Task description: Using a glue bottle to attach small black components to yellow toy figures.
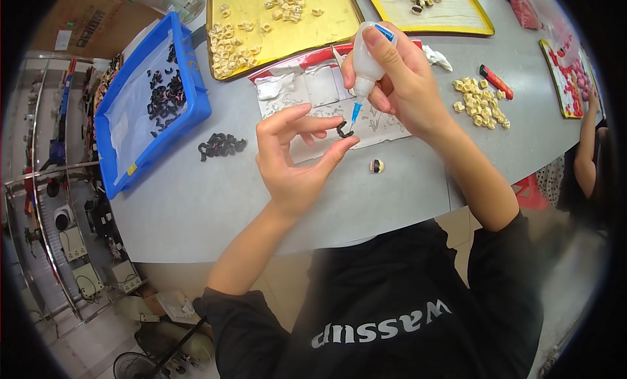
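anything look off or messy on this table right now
One small assembled piece, cream with a black cap, lies alone on the grey table, apart from the sorted piles. The paper sheet under the hands is smeared and crumpled. Otherwise things look orderly: left hand pinches a black clip, right hand tips the glue bottle.

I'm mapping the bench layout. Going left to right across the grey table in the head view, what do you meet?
Blue bin → pile of black clips → left hand → small assembled piece → pile of cream parts → red pen.
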`<state>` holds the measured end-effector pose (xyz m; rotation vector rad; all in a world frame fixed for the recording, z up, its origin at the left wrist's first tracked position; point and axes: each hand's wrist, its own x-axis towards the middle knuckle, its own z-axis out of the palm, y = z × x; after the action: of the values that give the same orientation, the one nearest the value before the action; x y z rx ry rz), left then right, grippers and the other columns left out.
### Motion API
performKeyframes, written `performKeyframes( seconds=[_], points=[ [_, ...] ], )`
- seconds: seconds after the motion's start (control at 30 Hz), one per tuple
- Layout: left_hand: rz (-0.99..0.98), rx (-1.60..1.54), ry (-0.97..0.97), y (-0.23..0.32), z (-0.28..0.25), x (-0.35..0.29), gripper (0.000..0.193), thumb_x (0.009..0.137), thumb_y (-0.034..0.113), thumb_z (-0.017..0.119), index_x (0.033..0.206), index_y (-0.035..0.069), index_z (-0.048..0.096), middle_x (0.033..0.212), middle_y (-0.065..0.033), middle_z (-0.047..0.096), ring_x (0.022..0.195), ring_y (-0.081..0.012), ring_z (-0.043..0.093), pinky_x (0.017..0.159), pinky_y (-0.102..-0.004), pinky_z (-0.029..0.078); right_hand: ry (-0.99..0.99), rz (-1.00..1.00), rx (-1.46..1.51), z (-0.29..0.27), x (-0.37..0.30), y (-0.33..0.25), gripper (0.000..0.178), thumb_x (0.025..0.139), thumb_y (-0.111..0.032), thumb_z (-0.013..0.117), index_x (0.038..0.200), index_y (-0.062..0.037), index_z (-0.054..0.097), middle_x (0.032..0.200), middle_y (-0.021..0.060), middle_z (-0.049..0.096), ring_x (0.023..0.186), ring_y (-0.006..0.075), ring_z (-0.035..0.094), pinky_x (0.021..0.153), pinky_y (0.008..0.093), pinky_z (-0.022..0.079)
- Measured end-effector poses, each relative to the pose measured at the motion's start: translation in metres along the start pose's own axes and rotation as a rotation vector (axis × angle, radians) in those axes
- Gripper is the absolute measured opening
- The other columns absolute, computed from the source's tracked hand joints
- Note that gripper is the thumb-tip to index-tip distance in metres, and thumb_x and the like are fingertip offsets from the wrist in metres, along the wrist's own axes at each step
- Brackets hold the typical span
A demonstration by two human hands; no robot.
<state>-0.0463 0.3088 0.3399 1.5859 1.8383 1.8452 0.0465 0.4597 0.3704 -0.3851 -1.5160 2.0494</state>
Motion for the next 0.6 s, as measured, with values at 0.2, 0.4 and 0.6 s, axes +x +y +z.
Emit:
performKeyframes(
  seconds=[0.2,0.4,0.6],
  points=[
    [0.005,0.003,0.006,-0.0004,0.0005,-0.0006,0.060,0.064,0.004,0.082,0.110,0.006,0.042,0.084,-0.0077,0.068,0.074,-0.0115,0.062,0.061,-0.0220,0.042,0.002,-0.001,-0.007,-0.0007,-0.0002,-0.0018,0.032,0.096,-0.041,0.042,0.095,-0.0095,0.046,0.075,0.0095,0.059,0.038,0.0029,0.032,0.035,0.0156,0.025],
    [0.000,0.001,0.005,-0.0003,0.0004,-0.0006,0.061,0.064,0.005,0.082,0.110,0.006,0.042,0.084,-0.0077,0.068,0.073,-0.0114,0.061,0.060,-0.0219,0.042,0.001,0.002,-0.008,-0.0027,0.0001,-0.0025,0.032,0.096,-0.041,0.042,0.094,-0.0094,0.046,0.075,0.0096,0.058,0.038,0.0029,0.032,0.035,0.0156,0.025],
    [-0.003,-0.001,-0.002,0.0005,0.0007,-0.0005,0.061,0.064,0.005,0.082,0.110,0.006,0.042,0.083,-0.0075,0.068,0.072,-0.0109,0.061,0.060,-0.0218,0.042,-0.002,-0.026,0.004,-0.0026,0.0002,0.0003,0.032,0.096,-0.041,0.041,0.096,-0.0089,0.045,0.077,0.0106,0.059,0.040,0.0034,0.034,0.036,0.0159,0.027]
  ],
)
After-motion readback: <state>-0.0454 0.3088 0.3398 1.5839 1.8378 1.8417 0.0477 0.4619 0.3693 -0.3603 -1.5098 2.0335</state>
